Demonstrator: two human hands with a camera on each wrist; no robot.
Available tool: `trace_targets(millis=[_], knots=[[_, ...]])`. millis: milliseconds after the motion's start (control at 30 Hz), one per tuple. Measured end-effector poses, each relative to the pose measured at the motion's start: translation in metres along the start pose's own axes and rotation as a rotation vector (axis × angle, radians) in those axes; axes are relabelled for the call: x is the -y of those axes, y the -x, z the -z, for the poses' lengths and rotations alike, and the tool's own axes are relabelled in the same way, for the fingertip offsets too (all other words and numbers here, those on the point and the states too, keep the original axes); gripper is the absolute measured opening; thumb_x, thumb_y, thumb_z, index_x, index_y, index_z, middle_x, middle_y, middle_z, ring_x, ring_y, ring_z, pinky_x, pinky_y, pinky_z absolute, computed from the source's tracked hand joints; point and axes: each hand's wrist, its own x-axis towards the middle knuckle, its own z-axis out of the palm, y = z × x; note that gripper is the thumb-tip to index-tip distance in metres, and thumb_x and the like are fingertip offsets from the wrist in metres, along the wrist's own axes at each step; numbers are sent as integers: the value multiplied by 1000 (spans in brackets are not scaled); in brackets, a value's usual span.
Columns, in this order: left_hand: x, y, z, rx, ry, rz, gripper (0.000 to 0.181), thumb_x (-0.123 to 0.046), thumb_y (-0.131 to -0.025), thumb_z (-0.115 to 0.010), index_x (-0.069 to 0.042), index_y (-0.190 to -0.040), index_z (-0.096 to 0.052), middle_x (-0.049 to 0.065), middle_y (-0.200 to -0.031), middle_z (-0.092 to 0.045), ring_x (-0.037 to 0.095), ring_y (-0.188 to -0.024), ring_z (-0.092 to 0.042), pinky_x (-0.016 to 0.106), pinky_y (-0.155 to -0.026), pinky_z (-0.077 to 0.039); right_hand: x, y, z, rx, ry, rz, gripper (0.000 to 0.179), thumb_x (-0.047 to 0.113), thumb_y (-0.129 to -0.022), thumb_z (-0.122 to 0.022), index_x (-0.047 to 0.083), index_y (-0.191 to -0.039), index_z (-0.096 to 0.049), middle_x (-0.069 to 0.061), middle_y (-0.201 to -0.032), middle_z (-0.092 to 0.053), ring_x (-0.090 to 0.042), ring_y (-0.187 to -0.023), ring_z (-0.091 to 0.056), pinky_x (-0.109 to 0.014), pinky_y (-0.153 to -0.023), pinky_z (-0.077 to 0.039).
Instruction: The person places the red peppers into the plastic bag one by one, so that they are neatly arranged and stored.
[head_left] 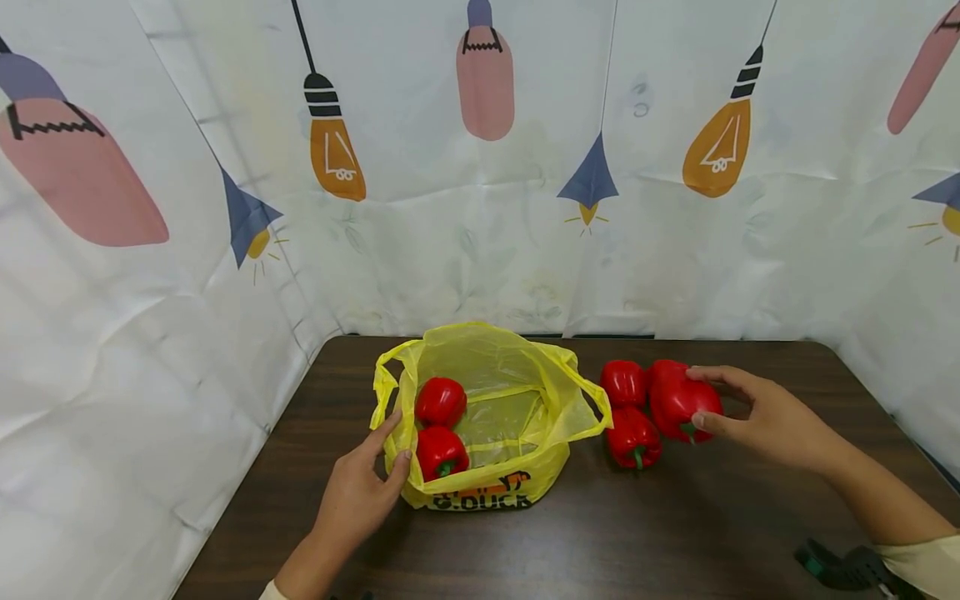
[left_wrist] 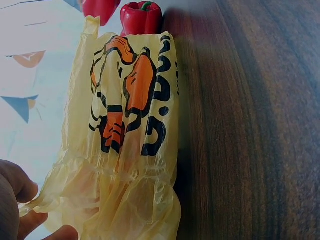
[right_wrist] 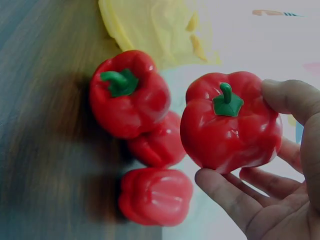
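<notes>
A yellow plastic bag (head_left: 491, 492) with a duck print stands with its mouth spread. Two red bell peppers lie inside it on the left, an upper pepper (head_left: 441, 402) and a lower pepper (head_left: 441, 452) with a green stem. My left hand (head_left: 358, 496) pinches the bag's left rim between thumb and fingers; its fingertips (left_wrist: 32, 220) show at the plastic. On the right, my right hand (head_left: 780, 421) grips a red bell pepper (right_wrist: 231, 125) by its sides, stem showing. The held pepper partly covers another one behind it in the head view.
Right of the bag, several peppers sit close together on the dark wooden table (head_left: 555, 550), including a back pepper (head_left: 623, 383) and a front pepper (head_left: 633, 439). A bag handle (head_left: 592, 408) reaches toward them. Behind the table hangs a white printed sheet (head_left: 465, 250).
</notes>
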Motion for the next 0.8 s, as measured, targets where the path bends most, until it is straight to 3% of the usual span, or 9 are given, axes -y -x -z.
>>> trace_targets(millis=[467, 633, 800], knots=[[1, 0, 0, -10, -7, -2, 60, -10, -88, -80, -4, -144, -59, 21, -129, -66, 36, -114, -66, 55, -91, -54, 25, -21, -5, 12, -66, 25, 59, 32, -93, -78, 16, -145, -54, -13, -147, -52, -41, -130, -52, -27, -79, -57], [0, 0, 0, 2, -6, 2, 61, -9, -88, -80, -4, -145, -57, 21, -128, -67, 35, -114, -66, 55, -91, -54, 33, -29, -8, 7, -71, 28, 59, 34, -92, -78, 18, -144, -55, -13, -145, -53, -38, -117, -59, -31, -74, -59], [1, 1, 0, -4, -11, 1, 61, -9, -88, -80, -4, -144, -58, 21, -123, -70, 35, -112, -68, 54, -89, -55, 43, -35, -13, 8, -98, 34, 59, 35, -92, -79, 19, -143, -55, -12, -144, -54, -36, -114, -59, -33, -73, -59]])
